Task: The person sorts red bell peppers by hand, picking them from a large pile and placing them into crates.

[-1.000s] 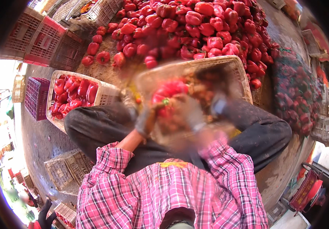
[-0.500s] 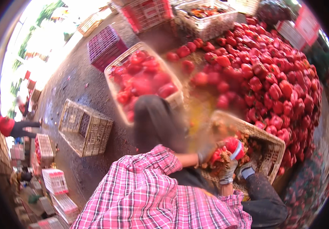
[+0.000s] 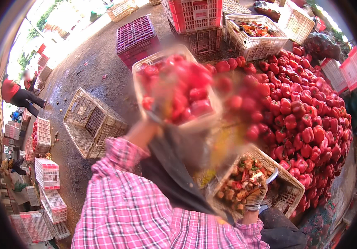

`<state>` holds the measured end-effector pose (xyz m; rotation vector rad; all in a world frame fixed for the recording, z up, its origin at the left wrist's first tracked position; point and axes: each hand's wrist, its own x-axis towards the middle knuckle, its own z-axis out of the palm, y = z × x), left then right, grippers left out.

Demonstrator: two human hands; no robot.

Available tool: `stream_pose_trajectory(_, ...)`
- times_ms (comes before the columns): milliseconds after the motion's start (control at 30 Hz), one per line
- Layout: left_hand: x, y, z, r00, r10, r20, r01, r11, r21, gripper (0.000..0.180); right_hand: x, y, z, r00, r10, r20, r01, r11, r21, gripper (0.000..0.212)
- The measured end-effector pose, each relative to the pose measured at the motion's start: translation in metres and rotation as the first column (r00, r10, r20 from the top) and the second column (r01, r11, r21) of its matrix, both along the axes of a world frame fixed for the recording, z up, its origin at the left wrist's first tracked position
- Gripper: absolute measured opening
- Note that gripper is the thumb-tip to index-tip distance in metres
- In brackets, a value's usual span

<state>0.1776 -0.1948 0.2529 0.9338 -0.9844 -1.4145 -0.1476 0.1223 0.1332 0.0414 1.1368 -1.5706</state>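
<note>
My left hand reaches over a pale crate filled with red bell peppers. A blur hides its fingers, so whether it grips a pepper cannot be made out. My right hand, in a grey and tan work glove, is closed on a knife with a short curved blade that points up and away. Below that hand, a second crate holds cut-off pepper cores and stems.
A large heap of red peppers spreads on the right. An open crate lies tipped at left. A purple crate, stacked red crates and a crate of scraps stand behind. A person is far left.
My left hand has moved from beside my right hand, out to the left, over the pepper crate. The red pepper is gone from the right hand, which still has the knife. The view has shifted.
</note>
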Motion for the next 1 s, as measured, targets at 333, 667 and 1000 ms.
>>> stream_pose_trajectory(333,0.159,-0.111,-0.218,-0.611,0.043,0.790,-0.188,0.962,-0.198,0.044,0.009,-0.017,-0.037,0.991,0.025,-0.134,0.019,0.948,0.317,0.020)
stream_pose_trajectory(667,0.244,-0.156,-0.313,-0.548,-0.088,0.832,-0.002,0.995,0.104,0.023,0.007,-0.021,-0.049,0.985,-0.040,-0.170,0.096,0.936,0.339,0.023)
stream_pose_trajectory(1000,-0.055,-0.245,-0.107,-0.152,0.073,0.986,0.659,0.751,0.046,0.031,-0.011,0.042,-0.129,0.963,-0.068,-0.260,0.207,0.805,0.556,0.027)
